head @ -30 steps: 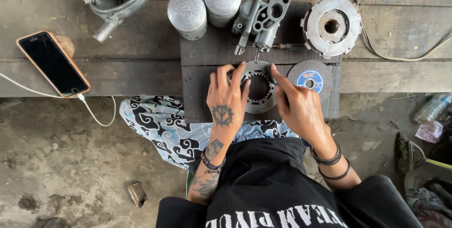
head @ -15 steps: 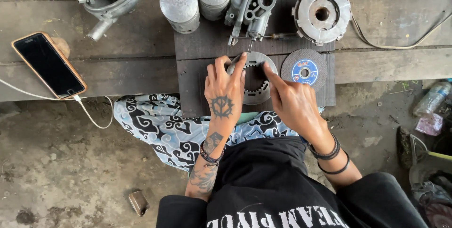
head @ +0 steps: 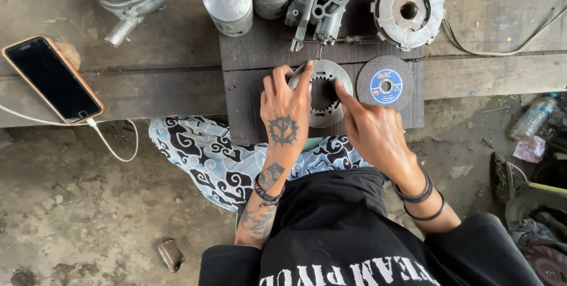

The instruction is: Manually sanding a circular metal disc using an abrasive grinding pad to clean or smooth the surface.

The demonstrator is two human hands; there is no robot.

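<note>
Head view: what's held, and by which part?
A flat metal ring plate with a toothed inner hole, lying on the dark board. The left hand fingers grip its left rim; the right hand presses a fingertip on its right rim.
</note>
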